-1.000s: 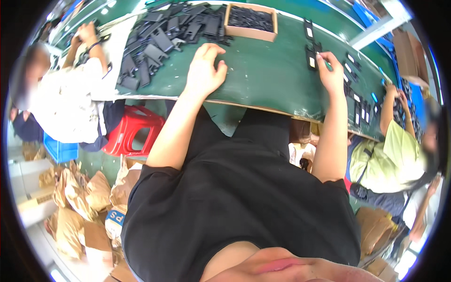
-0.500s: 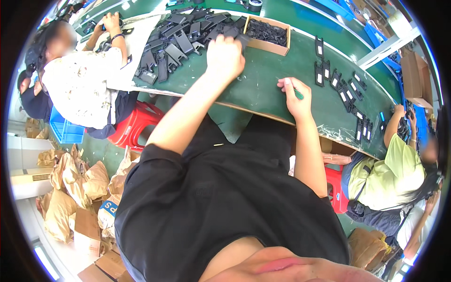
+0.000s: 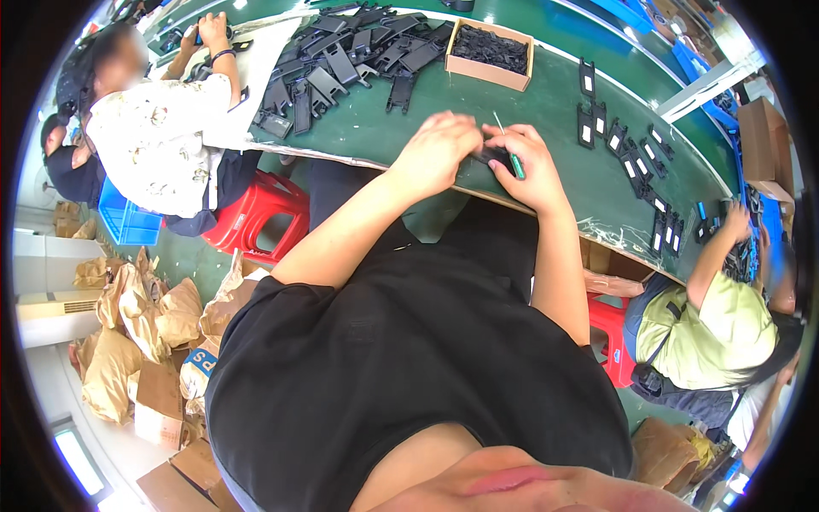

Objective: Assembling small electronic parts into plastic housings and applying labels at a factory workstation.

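Observation:
Both my hands meet over the near edge of the green table. My left hand is closed on a dark plastic part; its fingertips are a little blurred and cover most of the part. Against its other side lies my right hand, its fingers curled round a green-handled tool with a thin metal shaft, like a small screwdriver. The shaft points away from me, and its tip is clear of the part. Beyond my left hand spreads a pile of black plastic parts.
A cardboard box of small black pieces stands at the back of the green table. Black parts with white labels lie in rows at right. Co-workers sit on both sides, on red stools.
My left hand has come back from the pile toward me and to the right, bringing a black part. My right hand, still with the tool, has moved slightly left to meet it.

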Demonstrator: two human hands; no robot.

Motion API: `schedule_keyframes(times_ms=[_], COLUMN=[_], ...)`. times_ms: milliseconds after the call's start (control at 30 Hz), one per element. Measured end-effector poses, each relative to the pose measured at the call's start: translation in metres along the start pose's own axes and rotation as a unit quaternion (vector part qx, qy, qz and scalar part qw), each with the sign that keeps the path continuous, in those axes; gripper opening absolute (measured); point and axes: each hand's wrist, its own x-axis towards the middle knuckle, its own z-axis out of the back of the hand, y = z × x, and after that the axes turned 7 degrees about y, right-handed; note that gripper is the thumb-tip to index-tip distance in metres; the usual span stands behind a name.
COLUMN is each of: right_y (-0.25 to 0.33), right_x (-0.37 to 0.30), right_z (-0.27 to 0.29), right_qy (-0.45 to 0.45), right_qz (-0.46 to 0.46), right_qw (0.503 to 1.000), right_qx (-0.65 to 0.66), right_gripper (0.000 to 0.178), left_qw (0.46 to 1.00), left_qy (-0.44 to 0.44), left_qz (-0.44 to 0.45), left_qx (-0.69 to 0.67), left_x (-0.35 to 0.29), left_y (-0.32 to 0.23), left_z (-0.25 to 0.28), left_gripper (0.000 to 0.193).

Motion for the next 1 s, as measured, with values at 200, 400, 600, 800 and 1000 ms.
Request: schedule_keyframes(times_ms=[200,400,600,800,1000], right_y=[0.014,0.001,0.0,-0.003,0.005], right_x=[-0.002,-0.004,0.0,-0.002,0.0], right_z=[0.006,-0.002,-0.01,-0.008,-0.007], right_qy=[0.033,0.071,-0.054,-0.057,-0.013], right_qz=[0.005,-0.009,-0.075,-0.096,-0.023], right_qw=[0.999,0.997,0.994,0.99,0.999], right_qx=[0.012,0.025,-0.059,-0.091,-0.023], right_gripper=[0.031,0.028,0.021,0.021,0.026], left_qw=[0.977,0.96,0.97,0.993,0.996], left_qy=[-0.019,0.022,0.089,0.098,0.09], left_qz=[0.209,0.247,0.223,0.063,0.025], left_qx=[0.038,0.127,0.049,0.025,0.007], left_x=[0.003,-0.028,-0.042,-0.028,0.0], left_y=[0.028,0.045,0.002,0.004,0.012], left_z=[0.022,0.028,0.035,0.036,0.016], left_gripper=[0.027,0.037,0.032,0.043,0.035])
